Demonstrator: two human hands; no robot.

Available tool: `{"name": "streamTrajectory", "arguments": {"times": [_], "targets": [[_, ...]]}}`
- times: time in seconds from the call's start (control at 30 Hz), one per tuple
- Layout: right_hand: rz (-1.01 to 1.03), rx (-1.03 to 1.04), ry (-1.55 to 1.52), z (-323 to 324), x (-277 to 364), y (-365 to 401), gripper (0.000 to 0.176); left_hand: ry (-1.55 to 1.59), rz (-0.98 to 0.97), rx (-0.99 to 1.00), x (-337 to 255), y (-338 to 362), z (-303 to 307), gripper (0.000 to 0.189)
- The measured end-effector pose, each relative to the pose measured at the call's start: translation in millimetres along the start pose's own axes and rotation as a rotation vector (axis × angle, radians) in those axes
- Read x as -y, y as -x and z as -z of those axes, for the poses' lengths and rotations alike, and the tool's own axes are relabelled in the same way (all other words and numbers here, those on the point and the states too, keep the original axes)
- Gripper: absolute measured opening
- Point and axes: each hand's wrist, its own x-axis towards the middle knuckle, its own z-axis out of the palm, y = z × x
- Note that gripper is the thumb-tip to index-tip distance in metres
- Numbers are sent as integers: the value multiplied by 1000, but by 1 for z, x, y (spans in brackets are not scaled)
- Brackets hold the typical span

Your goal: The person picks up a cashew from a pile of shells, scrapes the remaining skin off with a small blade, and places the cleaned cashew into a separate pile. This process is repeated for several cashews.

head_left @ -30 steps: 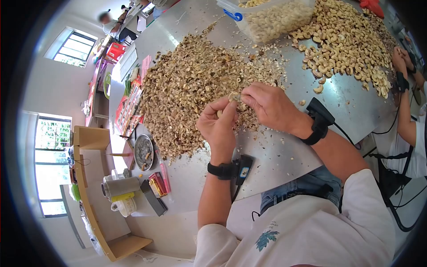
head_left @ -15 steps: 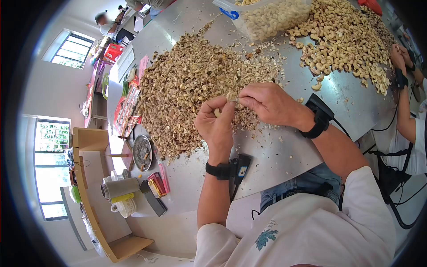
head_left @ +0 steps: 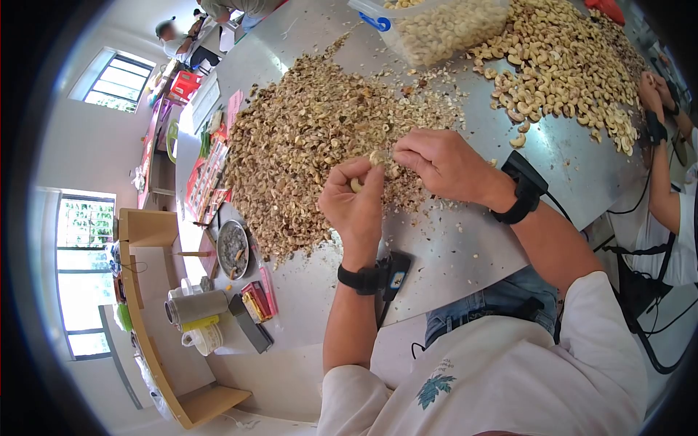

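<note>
My left hand (head_left: 354, 198) is closed, with a pale cashew nut (head_left: 376, 157) pinched at its fingertips. Another pale, curved piece (head_left: 356, 187) shows between its curled fingers. My right hand (head_left: 443, 166) is pinched just to the right of that nut; something small and thin seems to stick out of its fingertips, too small to make out. Under and beyond both hands spreads a broad heap of brownish cashew pieces and skins (head_left: 305, 131) on the metal table (head_left: 465, 240).
A clear plastic box of cashews (head_left: 443, 36) stands at the back, beside a big pile of pale cashews (head_left: 560, 73). To the left are a round metal dish (head_left: 233, 251), a grey cylinder (head_left: 196, 308) and small boxes (head_left: 256, 301). Another person's hands (head_left: 658, 94) are at far right.
My right hand has drawn slightly back to the right and up, opening a small gap from the nut. My left hand stays almost where it was.
</note>
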Motion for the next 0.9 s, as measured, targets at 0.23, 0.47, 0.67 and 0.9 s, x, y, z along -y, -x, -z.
{"name": "streamTrajectory", "arguments": {"times": [0.23,0.47,0.67,0.9], "targets": [[13,43,-15,-2,0,0,15,0,-56,34,4,0,0,10],[-25,25,46,-7,2,3,10,-103,-99,48,2,-1,2,8],[-42,34,137,-13,0,7,9,-71,-59,33,0,-2,1,8],[-346,-54,-247,-2,-12,-4,13,-79,-65,106,8,-2,2,11]]}}
